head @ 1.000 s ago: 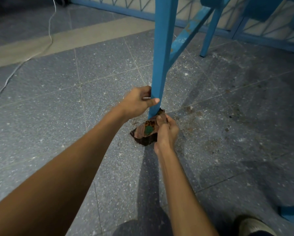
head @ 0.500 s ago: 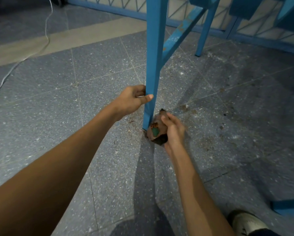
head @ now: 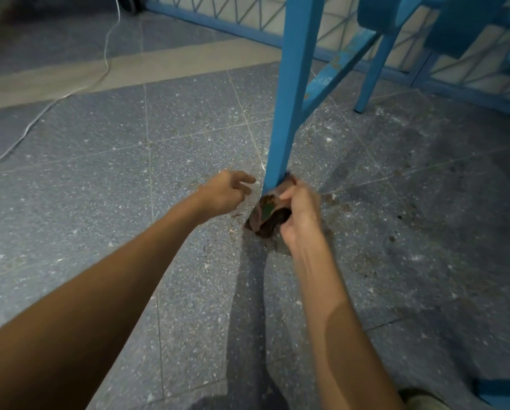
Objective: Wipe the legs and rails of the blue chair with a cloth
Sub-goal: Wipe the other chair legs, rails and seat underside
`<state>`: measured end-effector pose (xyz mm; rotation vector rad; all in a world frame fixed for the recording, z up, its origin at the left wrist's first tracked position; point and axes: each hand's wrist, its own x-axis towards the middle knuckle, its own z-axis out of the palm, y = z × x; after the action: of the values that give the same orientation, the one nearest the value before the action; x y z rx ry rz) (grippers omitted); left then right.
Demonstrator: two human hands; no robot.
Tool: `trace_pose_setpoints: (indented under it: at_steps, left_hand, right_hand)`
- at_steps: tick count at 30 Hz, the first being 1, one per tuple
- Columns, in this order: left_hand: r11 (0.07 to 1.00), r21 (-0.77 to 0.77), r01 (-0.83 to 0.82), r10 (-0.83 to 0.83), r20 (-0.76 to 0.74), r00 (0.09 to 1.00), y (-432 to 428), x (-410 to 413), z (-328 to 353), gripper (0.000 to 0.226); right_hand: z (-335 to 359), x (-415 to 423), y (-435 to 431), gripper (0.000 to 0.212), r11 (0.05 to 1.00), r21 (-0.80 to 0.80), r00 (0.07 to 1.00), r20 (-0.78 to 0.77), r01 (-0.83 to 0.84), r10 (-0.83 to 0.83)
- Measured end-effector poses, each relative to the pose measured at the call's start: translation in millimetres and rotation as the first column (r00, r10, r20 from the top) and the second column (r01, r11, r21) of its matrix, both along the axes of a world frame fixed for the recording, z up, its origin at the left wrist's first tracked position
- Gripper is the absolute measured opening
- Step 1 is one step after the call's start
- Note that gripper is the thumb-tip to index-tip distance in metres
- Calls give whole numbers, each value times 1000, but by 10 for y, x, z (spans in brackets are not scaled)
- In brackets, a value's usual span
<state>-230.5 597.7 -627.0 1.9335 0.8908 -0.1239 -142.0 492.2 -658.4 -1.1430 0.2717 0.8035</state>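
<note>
Blue chair parts fill the upper right of the frame. Its near leg runs down to the middle of the frame, where its foot meets the floor of speckled grey-blue tiles. A slanted rail with chipped paint runs from that leg up and to the right, and a far leg stands on the tiles beyond it.

I see the cloth, brownish with a green patch, bunched against the foot of the near leg just below centre, its lower end touching the floor. My right grip is clenched around it, thumb on top, pressing it to the right side of the leg. That hand is blurred, so I cannot make out the separate fingers.

My left grip is released, with its fingers loosely spread and holding nothing. It sits just left of the leg, and a thin strip of floor shows between the fingertips and the paint.

Dirt and pale dust are scattered over the tiles at right. A white cable trails across the upper left, over a beige strip. A blue railing runs along the top. The toe of a shoe shows at the lower right edge.
</note>
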Motion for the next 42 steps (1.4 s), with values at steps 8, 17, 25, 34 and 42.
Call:
trace_pose_setpoints:
  at_steps: [8,17,25,34,42]
  left_hand:
    - [976,34,-214,215,-22,976,0,-205,-35,21]
    - [286,-746,-601,488,-427,761,-733,-506,-394,50]
    - [-47,-884,-464,841,-286,460,-804,-494,-203,29]
    - [-339,-934,-115,935,-348,71,-513,-541,-355,27]
    - [-42,-998,-54,982,-51,181,-332,-206,-379,33]
  right_hand:
    - [-375,-268,-65,25,925,-332,938,222,-184,266]
    - [51,-212,-220,43,971,-230,968,220,-71,123]
    - [142,-358,-398,47,889,-403,852,367,-216,373]
    - [505,-349,0,25,921,-157,849,359,-355,389]
    - [694,-144,136,23,815,-79,775,269,-574,572]
